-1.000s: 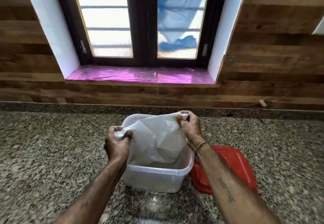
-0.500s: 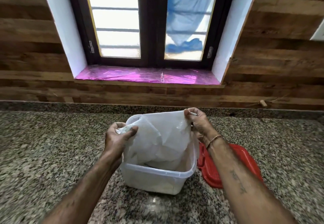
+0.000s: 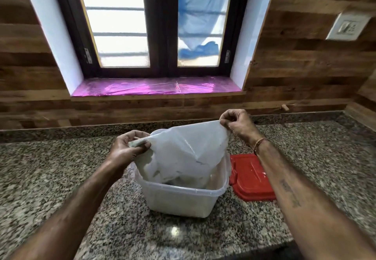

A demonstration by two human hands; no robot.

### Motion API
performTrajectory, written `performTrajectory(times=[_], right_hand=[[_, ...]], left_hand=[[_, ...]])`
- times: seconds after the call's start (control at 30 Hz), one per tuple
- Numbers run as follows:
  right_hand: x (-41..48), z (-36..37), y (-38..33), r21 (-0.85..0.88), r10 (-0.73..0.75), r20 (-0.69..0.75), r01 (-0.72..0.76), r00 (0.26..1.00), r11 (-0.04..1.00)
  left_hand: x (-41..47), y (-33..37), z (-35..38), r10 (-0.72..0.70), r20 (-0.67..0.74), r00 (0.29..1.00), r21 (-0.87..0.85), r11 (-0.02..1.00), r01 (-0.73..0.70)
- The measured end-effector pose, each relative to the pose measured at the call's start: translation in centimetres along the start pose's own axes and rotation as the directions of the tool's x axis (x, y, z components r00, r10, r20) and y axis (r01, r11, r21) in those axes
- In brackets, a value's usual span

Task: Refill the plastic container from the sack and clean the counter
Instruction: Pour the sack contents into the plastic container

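Observation:
A translucent white plastic sack (image 3: 183,153) hangs upside down over a square clear plastic container (image 3: 181,200) on the speckled granite counter (image 3: 50,174). The sack's mouth points down inside the container. My left hand (image 3: 128,149) pinches the sack's left corner, and my right hand (image 3: 236,123) pinches its right corner, held higher. The sack looks limp and nearly flat. Pale contents show low in the container, partly hidden by the sack.
A red lid (image 3: 250,178) lies flat on the counter just right of the container, under my right forearm. A wood-panel wall with a window and a pink-lined sill (image 3: 156,86) stands behind. The counter's front edge (image 3: 280,243) shows at lower right.
Both hands have lifted the sack higher above the container, the right hand more than the left, stretching it out. The camera has tilted up slightly.

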State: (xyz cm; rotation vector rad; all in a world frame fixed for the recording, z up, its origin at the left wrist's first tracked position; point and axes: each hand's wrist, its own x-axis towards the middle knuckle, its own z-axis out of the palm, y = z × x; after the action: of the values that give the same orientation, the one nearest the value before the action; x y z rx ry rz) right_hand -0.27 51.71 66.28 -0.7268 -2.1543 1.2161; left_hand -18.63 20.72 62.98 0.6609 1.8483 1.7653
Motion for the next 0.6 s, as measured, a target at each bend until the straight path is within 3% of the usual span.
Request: performTrajectory(times=[0.07,0.13,0.27,0.37,0.5,0.6], right_hand=[[0.0,0.1,0.1,-0.029,-0.004,-0.040,0.003,0.999,1.000],[-0.2,0.3,0.3,-0.022,0.006,-0.039,-0.007,0.999,1.000],[-0.8,0.5,-0.1,0.038,0.032,-0.023,-0.031,0.999,0.999],[-0.9,0.0,-0.4,0.053,0.036,-0.045,-0.033,0.998,0.998],[-1.1,-0.4,-0.5,0.050,0.047,-0.018,-0.046,0.999,0.998],[-1.6,-0.2,-0.8,0.089,0.071,-0.006,-0.070,0.997,0.994]], left_hand=[[-0.1,0.6,-0.4,-0.010,0.113,0.993,0.051,0.999,0.004],[0.1,0.7,-0.5,-0.006,0.156,0.988,0.212,0.977,-0.028],[0.8,0.9,0.0,0.115,0.045,0.992,0.525,0.842,-0.122],[1.1,1.7,0.1,0.155,-0.003,0.988,0.583,0.803,-0.124],[1.6,2.6,0.4,0.120,0.054,0.991,0.703,0.700,-0.123],[1.6,2.8,1.7,0.178,0.056,0.983,0.746,0.647,-0.159]])
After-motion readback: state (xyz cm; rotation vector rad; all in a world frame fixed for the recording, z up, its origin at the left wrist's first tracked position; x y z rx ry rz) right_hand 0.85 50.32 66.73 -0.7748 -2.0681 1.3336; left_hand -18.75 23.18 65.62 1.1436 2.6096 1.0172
